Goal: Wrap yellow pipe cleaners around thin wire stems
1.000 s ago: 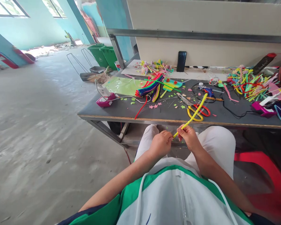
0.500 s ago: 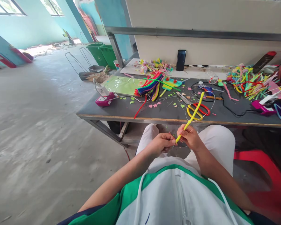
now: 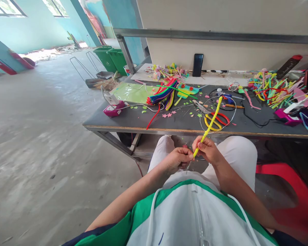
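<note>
A fuzzy yellow pipe cleaner [image 3: 210, 125], wound around a thin wire, slants up from my lap toward the table. My right hand [image 3: 205, 149] is closed around its lower part. At its bottom end my left hand [image 3: 181, 158] pinches the tip, with a bit of thin wire sticking out below the fingers. From the upper end a thin wire loop [image 3: 235, 108] curves out over the table. Behind the pipe cleaner lie scissors [image 3: 222, 118] with red and yellow handles, partly covered by it.
On the dark table [image 3: 123, 122] lie a bundle of coloured pipe cleaners [image 3: 164, 94], pink and green paper scraps, and a heap of pastel stems [image 3: 274, 89]. A phone [image 3: 197, 65] leans at the back. Purple power strips [image 3: 114, 108] sit left and right. A red stool [image 3: 282, 169] stands at right.
The wire loop looks wider and has shifted slightly left, and the yellow pipe cleaner's top has tipped a little left. Both hands keep their grip at nearly the same place.
</note>
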A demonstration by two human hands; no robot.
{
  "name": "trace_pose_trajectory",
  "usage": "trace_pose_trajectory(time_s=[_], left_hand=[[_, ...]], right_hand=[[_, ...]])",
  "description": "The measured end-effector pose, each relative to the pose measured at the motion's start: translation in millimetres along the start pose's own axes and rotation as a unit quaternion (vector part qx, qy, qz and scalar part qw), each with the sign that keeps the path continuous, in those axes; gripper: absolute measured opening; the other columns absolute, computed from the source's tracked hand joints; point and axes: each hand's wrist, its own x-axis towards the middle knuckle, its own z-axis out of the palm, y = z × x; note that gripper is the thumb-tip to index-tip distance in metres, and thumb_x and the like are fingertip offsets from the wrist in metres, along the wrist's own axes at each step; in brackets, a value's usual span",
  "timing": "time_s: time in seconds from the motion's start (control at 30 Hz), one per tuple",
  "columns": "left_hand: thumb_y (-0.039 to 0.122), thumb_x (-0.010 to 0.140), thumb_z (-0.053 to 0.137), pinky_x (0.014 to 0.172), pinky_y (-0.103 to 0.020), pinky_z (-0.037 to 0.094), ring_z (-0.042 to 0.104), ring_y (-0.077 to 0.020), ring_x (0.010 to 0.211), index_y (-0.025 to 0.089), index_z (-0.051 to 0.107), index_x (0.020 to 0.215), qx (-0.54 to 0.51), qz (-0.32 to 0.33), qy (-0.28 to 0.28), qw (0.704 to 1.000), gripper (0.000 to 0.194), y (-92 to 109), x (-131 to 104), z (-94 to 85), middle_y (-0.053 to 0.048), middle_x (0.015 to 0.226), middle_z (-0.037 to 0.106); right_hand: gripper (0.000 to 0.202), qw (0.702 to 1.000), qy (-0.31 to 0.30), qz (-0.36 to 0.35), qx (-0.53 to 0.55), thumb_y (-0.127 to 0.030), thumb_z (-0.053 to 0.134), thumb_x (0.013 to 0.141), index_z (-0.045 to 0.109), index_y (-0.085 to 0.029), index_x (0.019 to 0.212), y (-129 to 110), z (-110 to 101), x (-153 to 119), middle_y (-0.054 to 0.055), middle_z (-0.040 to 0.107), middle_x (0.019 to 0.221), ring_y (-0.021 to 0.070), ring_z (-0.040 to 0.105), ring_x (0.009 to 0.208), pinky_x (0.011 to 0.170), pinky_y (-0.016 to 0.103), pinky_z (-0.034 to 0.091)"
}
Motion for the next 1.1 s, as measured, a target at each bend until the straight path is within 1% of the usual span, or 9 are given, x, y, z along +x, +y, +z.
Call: trace_pose_trajectory(time_s=[0.13,0.27,0.33,0.47,0.53,0.7,0.87,0.93,1.1], left_hand=[[0.037,0.069,0.065,0.044,-0.02,0.022,0.031,-0.005,0.042,0.014,0.055,0.066,0.163,0.091,0.144,0.972,0.025,8,0,1.8,0.006,0.047,0.039],[0.025,0.073,0.057,0.054,-0.021,0.03,0.042,-0.0085,0.058,0.013,0.057,0.06,0.376,0.186,0.237,0.876,0.018,14,-1,4.2,0.001,0.058,0.05],[0.023,0.074,0.056,0.054,-0.021,0.031,0.043,-0.0088,0.059,0.014,0.058,0.061,0.402,0.19,0.233,0.865,0.016,14,-1,3.2,0.001,0.059,0.051],[0.031,0.079,0.054,0.046,-0.021,0.029,0.039,-0.0074,0.046,0.015,0.057,0.068,0.314,0.112,0.148,0.931,0.02,14,-2,-2.2,0.005,0.05,0.044],[0.033,0.079,0.054,0.044,-0.021,0.029,0.038,-0.0071,0.043,0.015,0.057,0.069,0.306,0.09,0.127,0.939,0.021,18,-3,-3.3,0.005,0.049,0.044],[0.025,0.075,0.06,0.055,-0.02,0.034,0.047,-0.0089,0.057,0.013,0.063,0.066,0.432,0.157,0.157,0.874,0.015,29,-6,-0.2,0.002,0.057,0.054],[0.018,0.078,0.054,0.063,-0.023,0.036,0.05,-0.011,0.065,0.014,0.062,0.061,0.492,0.231,0.165,0.823,0.018,24,-4,-0.8,-0.001,0.064,0.059],[0.018,0.077,0.053,0.062,-0.023,0.036,0.049,-0.0107,0.064,0.014,0.061,0.062,0.456,0.234,0.185,0.838,0.018,18,-3,-0.5,-0.001,0.063,0.057],[0.035,0.072,0.063,0.046,-0.022,0.03,0.039,-0.0071,0.045,0.014,0.056,0.066,0.186,0.131,0.156,0.961,0.023,7,-2,2.3,0.004,0.05,0.046]], right_hand=[[0.028,0.993,0.051,0.029,-0.107,-0.046,0.066,0.077,0.057,-0.02,0.082,7,1,2,-0.004,0.053,0.063,0.0096,0.046,0.05,0.049,0.023,0.037],[0.025,0.98,0.06,0.028,-0.189,-0.042,0.068,0.075,0.058,-0.019,0.076,15,1,4,-0.004,0.051,0.059,0.0099,0.045,0.051,0.05,0.023,0.036],[0.024,0.978,0.069,0.033,-0.195,-0.041,0.067,0.076,0.058,-0.019,0.075,17,0,4,-0.005,0.05,0.057,0.0096,0.044,0.05,0.049,0.023,0.034],[0.024,0.976,0.072,0.063,-0.198,-0.04,0.064,0.079,0.056,-0.018,0.071,14,-1,2,-0.006,0.047,0.052,0.0088,0.041,0.049,0.048,0.022,0.032],[0.025,0.973,0.074,0.065,-0.207,-0.04,0.063,0.079,0.055,-0.018,0.071,12,-1,2,-0.006,0.047,0.051,0.0087,0.041,0.048,0.048,0.023,0.032],[0.03,0.971,0.075,0.063,-0.218,-0.044,0.062,0.079,0.055,-0.018,0.067,13,-1,3,-0.005,0.047,0.049,0.0088,0.041,0.046,0.048,0.023,0.032],[0.03,0.973,0.071,0.076,-0.207,-0.045,0.063,0.078,0.055,-0.018,0.067,13,0,3,-0.005,0.047,0.049,0.0089,0.041,0.046,0.047,0.023,0.031],[0.029,0.977,0.067,0.077,-0.187,-0.044,0.064,0.078,0.055,-0.018,0.068,11,0,3,-0.005,0.047,0.05,0.0091,0.041,0.047,0.047,0.023,0.031],[0.024,0.99,0.037,0.045,-0.13,-0.04,0.065,0.077,0.057,-0.018,0.07,7,1,1,-0.004,0.049,0.054,0.0104,0.043,0.051,0.05,0.024,0.033]])
